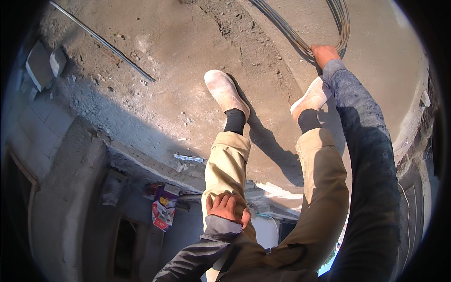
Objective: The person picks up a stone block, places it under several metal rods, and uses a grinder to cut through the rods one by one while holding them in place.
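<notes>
Head view: a looped bundle of thin metal rods (346, 29) shows at the upper right, on or just above the dusty ground (169, 42). Its bend sits in the right hand (325, 55); that grip is closed around the strands, knuckles upward, arm stretched forward past the right shoe (310, 97). The left hand (227, 207) rests on the left trouser leg (226, 171), fingers slightly bent and parted, holding nothing. Lower left, a purple, red and white bag (163, 214) shows, its contents hidden.
</notes>
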`<control>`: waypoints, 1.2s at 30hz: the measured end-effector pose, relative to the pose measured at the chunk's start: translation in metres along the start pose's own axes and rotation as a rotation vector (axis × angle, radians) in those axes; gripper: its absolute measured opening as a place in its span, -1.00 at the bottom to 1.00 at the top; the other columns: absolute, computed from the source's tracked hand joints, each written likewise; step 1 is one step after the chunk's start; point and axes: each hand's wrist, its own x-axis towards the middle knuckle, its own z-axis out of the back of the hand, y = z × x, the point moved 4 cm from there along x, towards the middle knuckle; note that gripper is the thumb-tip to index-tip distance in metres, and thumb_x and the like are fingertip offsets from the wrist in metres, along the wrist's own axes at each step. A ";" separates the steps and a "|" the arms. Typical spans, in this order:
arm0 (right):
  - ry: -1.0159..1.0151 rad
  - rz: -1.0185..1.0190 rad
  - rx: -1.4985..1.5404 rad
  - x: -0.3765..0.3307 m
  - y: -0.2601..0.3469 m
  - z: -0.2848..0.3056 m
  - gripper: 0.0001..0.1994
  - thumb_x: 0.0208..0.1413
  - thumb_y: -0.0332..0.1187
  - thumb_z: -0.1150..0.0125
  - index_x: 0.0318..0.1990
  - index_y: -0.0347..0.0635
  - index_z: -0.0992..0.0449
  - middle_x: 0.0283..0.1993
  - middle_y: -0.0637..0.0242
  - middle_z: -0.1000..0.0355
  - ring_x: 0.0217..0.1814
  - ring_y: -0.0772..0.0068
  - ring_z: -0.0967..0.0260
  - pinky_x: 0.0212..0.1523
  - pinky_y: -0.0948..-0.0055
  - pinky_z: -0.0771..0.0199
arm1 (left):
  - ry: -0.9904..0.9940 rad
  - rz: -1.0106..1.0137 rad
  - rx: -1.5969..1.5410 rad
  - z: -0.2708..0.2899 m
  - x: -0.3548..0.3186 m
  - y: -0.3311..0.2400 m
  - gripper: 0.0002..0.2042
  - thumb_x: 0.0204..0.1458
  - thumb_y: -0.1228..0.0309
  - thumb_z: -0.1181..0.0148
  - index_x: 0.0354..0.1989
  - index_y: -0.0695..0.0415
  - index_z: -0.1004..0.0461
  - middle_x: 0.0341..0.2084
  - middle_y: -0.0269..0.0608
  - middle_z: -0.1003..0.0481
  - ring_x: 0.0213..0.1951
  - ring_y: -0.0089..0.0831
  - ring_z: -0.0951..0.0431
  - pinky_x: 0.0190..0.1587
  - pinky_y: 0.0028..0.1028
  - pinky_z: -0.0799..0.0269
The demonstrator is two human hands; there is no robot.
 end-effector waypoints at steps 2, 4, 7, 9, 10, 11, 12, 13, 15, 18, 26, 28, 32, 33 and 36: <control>-0.012 -0.047 0.024 0.000 -0.029 0.007 -0.81 0.03 -0.49 0.04 -0.23 -0.20 -0.47 -0.27 0.12 -0.50 -0.16 0.12 -0.46 -0.11 0.22 -0.42 | 0.001 0.005 0.002 -0.001 -0.002 -0.002 -0.60 -0.24 0.18 -0.21 -0.21 0.11 -0.43 -0.31 -0.13 -0.47 -0.14 -0.13 -0.41 0.14 -0.05 -0.04; -0.069 -0.059 0.022 -0.001 -0.045 0.005 -0.81 0.01 -0.49 0.04 -0.23 -0.21 -0.47 -0.27 0.13 -0.48 -0.14 0.12 -0.43 -0.08 0.24 -0.42 | -0.006 0.002 0.011 -0.003 0.000 -0.006 -0.60 -0.24 0.18 -0.21 -0.21 0.11 -0.43 -0.32 -0.13 -0.47 -0.15 -0.13 -0.41 0.14 -0.07 -0.05; -0.133 -0.057 0.070 0.000 -0.045 -0.003 -0.79 -0.01 -0.50 0.04 -0.21 -0.21 -0.46 -0.24 0.16 -0.45 -0.08 0.14 -0.38 -0.05 0.26 -0.39 | 0.014 0.008 0.024 -0.005 0.002 -0.008 -0.58 -0.24 0.16 -0.20 -0.20 0.13 -0.43 -0.29 -0.11 -0.47 -0.11 -0.14 -0.40 0.14 -0.03 -0.04; -0.240 -0.091 0.153 -0.004 -0.033 -0.008 -0.77 -0.01 -0.49 0.04 -0.18 -0.20 -0.45 -0.19 0.19 -0.42 -0.02 0.16 -0.33 -0.03 0.27 -0.38 | 0.056 0.031 0.029 -0.007 0.001 -0.008 -0.54 -0.24 0.12 -0.18 -0.18 0.15 -0.43 -0.22 -0.07 -0.47 -0.05 -0.17 -0.38 0.17 0.06 0.01; -0.330 -0.129 0.205 -0.009 -0.027 -0.011 -0.77 -0.01 -0.49 0.05 -0.17 -0.19 -0.44 -0.15 0.21 -0.40 0.00 0.18 -0.31 -0.03 0.28 -0.37 | -0.011 -0.020 0.069 -0.003 0.004 -0.013 -0.61 -0.25 0.18 -0.21 -0.24 0.12 -0.44 -0.32 -0.13 -0.47 -0.16 -0.15 -0.41 0.08 -0.13 -0.10; -0.419 -0.169 0.257 -0.014 -0.023 -0.014 -0.77 0.00 -0.48 0.05 -0.16 -0.19 -0.43 -0.12 0.22 -0.38 0.03 0.20 -0.29 -0.02 0.28 -0.36 | -0.010 -0.018 0.071 -0.002 0.004 -0.014 -0.61 -0.25 0.18 -0.21 -0.24 0.12 -0.44 -0.33 -0.13 -0.47 -0.16 -0.15 -0.42 0.08 -0.14 -0.10; -0.419 -0.156 0.200 -0.016 -0.019 -0.014 -0.74 0.02 -0.45 0.06 -0.10 -0.15 -0.39 -0.07 0.27 -0.35 0.07 0.26 -0.25 0.04 0.28 -0.28 | -0.010 -0.019 0.072 -0.002 0.004 -0.015 -0.61 -0.25 0.18 -0.21 -0.24 0.12 -0.44 -0.33 -0.13 -0.47 -0.17 -0.16 -0.42 0.08 -0.14 -0.11; -0.418 -0.152 0.174 -0.016 -0.017 -0.014 -0.72 0.02 -0.45 0.06 -0.07 -0.13 -0.38 -0.07 0.28 -0.35 0.08 0.27 -0.25 0.05 0.29 -0.26 | -0.011 -0.020 0.073 -0.001 0.005 -0.016 -0.61 -0.25 0.18 -0.22 -0.24 0.12 -0.44 -0.33 -0.13 -0.47 -0.17 -0.16 -0.42 0.07 -0.14 -0.11; -0.418 -0.139 0.129 -0.013 -0.008 -0.010 -0.69 0.03 -0.43 0.05 -0.02 -0.09 -0.35 -0.07 0.30 -0.34 0.09 0.29 -0.24 0.08 0.29 -0.21 | -0.013 -0.020 0.080 0.000 0.005 -0.017 -0.62 -0.25 0.18 -0.22 -0.24 0.12 -0.44 -0.33 -0.14 -0.47 -0.17 -0.16 -0.42 0.07 -0.15 -0.11; -0.300 -0.155 0.134 -0.002 -0.004 -0.005 -0.64 0.03 -0.43 0.03 0.04 -0.04 -0.29 -0.03 0.33 -0.31 0.11 0.32 -0.22 0.08 0.28 -0.17 | 0.009 -0.025 0.083 0.001 0.008 -0.018 -0.62 -0.25 0.19 -0.22 -0.24 0.12 -0.44 -0.33 -0.15 -0.47 -0.17 -0.16 -0.42 0.06 -0.15 -0.12; -0.174 -0.167 -0.219 -0.012 -0.037 -0.014 -0.63 0.06 -0.41 0.02 0.07 0.01 -0.25 0.05 0.39 -0.26 0.23 0.40 -0.10 0.18 0.20 -0.07 | 0.013 -0.023 0.079 0.005 0.009 -0.016 -0.62 -0.24 0.20 -0.22 -0.24 0.12 -0.43 -0.34 -0.15 -0.46 -0.17 -0.15 -0.42 0.06 -0.15 -0.14; -0.176 -0.120 -0.297 -0.013 -0.062 -0.012 -0.63 0.06 -0.40 0.02 0.07 0.01 -0.26 0.08 0.41 -0.25 0.28 0.43 -0.04 0.24 0.19 -0.03 | 0.011 -0.030 0.089 0.007 0.010 -0.017 -0.62 -0.25 0.19 -0.22 -0.24 0.12 -0.43 -0.33 -0.15 -0.47 -0.17 -0.15 -0.41 0.07 -0.14 -0.13; -0.150 -0.042 -0.351 -0.002 -0.095 -0.016 -0.69 0.06 -0.40 0.03 0.01 -0.02 -0.34 0.14 0.45 -0.24 0.34 0.48 0.03 0.30 0.20 0.03 | 0.044 -0.005 0.076 0.002 0.011 -0.010 -0.60 -0.25 0.16 -0.20 -0.24 0.13 -0.43 -0.31 -0.12 -0.47 -0.14 -0.15 -0.41 0.10 -0.08 -0.09; -0.142 -0.033 -0.353 0.001 -0.098 -0.015 -0.70 0.06 -0.40 0.04 -0.02 -0.03 -0.37 0.14 0.46 -0.24 0.35 0.49 0.04 0.30 0.20 0.04 | 0.057 0.003 0.074 0.002 0.009 -0.009 -0.59 -0.25 0.13 -0.20 -0.23 0.13 -0.43 -0.30 -0.11 -0.47 -0.12 -0.16 -0.41 0.12 -0.03 -0.07; -0.173 0.019 -0.357 0.008 -0.107 -0.012 -0.73 0.05 -0.41 0.04 -0.06 -0.04 -0.42 0.09 0.45 -0.29 0.32 0.47 -0.02 0.32 0.21 0.04 | 0.056 0.006 0.075 0.001 0.010 -0.011 -0.58 -0.24 0.12 -0.19 -0.23 0.13 -0.43 -0.29 -0.09 -0.48 -0.10 -0.17 -0.41 0.13 0.02 -0.04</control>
